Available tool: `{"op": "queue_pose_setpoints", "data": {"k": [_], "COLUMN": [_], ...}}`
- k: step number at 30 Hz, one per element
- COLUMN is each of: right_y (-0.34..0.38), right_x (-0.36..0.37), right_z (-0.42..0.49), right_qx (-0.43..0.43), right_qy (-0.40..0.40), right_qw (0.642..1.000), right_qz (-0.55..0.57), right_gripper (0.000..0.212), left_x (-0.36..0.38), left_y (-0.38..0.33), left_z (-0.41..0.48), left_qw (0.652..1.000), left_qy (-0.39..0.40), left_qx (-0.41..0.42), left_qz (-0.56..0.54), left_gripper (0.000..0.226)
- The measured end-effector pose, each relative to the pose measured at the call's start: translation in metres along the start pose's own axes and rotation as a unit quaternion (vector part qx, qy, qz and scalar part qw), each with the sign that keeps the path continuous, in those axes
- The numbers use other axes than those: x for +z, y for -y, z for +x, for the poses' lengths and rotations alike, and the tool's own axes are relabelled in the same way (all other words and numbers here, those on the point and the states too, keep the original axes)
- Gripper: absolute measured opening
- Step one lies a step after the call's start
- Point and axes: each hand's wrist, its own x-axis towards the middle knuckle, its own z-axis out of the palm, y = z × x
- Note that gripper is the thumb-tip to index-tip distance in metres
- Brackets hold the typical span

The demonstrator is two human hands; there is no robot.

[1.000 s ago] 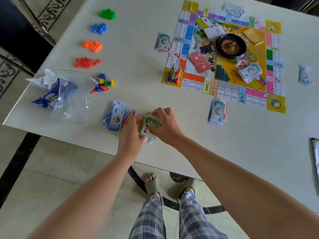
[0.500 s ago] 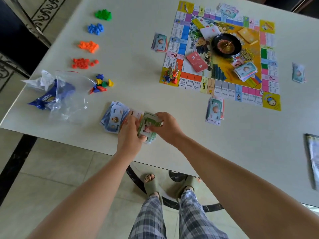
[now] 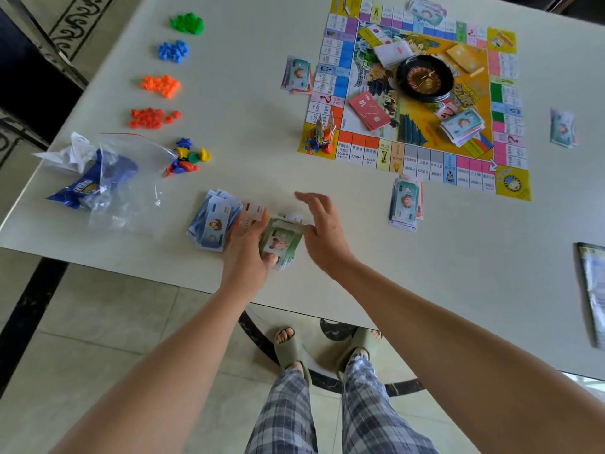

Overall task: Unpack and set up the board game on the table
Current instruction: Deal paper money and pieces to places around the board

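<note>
A stack of green play money (image 3: 282,241) lies near the table's front edge. My left hand (image 3: 246,253) holds its left side, thumb under the near end. My right hand (image 3: 322,233) hovers just right of the stack with fingers spread, holding nothing. A blue money pile (image 3: 212,228) and a pink-white card (image 3: 253,213) lie left of my left hand. The game board (image 3: 415,93) lies spread out at the far right, carrying a black roulette wheel (image 3: 425,78), a red card deck (image 3: 370,110) and more money stacks.
Piles of green (image 3: 187,23), blue (image 3: 174,51), orange (image 3: 161,85) and red (image 3: 151,117) pieces line the left side, with mixed pawns (image 3: 187,157) below. A clear zip bag over a blue wrapper (image 3: 98,178) lies at the left edge. Money stacks (image 3: 405,204) sit around the board.
My right hand has let go of the green money stack and lifted away to the right with fingers spread. My left hand stays on the stack.
</note>
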Motion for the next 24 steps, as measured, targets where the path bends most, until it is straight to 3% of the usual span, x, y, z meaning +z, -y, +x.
{"op": "queue_pose_setpoints", "data": {"k": [2,5,9,14,19,22,24], "right_y": [-0.005,-0.015,-0.02,-0.018,-0.018,-0.009,-0.001], "right_x": [-0.004,-0.003,0.001,-0.005,-0.006,-0.009,-0.01], "right_z": [0.005,0.002,-0.002,0.0,0.0,-0.004,-0.003], "right_qx": [0.026,-0.015,-0.081,-0.117,-0.097,-0.006,0.052], "right_qy": [0.042,0.097,0.046,0.046,0.098,0.092,0.104], "right_qw": [0.991,0.958,0.963,0.959,0.978,0.995,0.982], "right_qz": [-0.126,-0.269,-0.252,-0.252,-0.154,0.025,0.147], "right_gripper": [0.072,0.061,0.042,0.032,0.035,0.043,0.045], "left_x": [-0.001,-0.001,0.0,-0.002,-0.003,-0.004,-0.005], "left_y": [0.0,0.0,0.001,0.0,-0.003,-0.002,-0.003], "left_z": [0.0,0.0,0.0,0.0,0.0,0.001,0.001], "left_qw": [1.0,1.0,1.0,1.0,1.0,1.0,1.0], "left_qy": [0.0,0.0,0.005,0.012,0.015,0.019,0.019], "left_qx": [-0.003,-0.012,-0.012,-0.004,-0.009,0.002,0.007], "left_qz": [-0.002,0.004,-0.001,0.007,0.004,0.003,0.012], "left_gripper": [0.052,0.052,0.05,0.05,0.048,0.043,0.044]}}
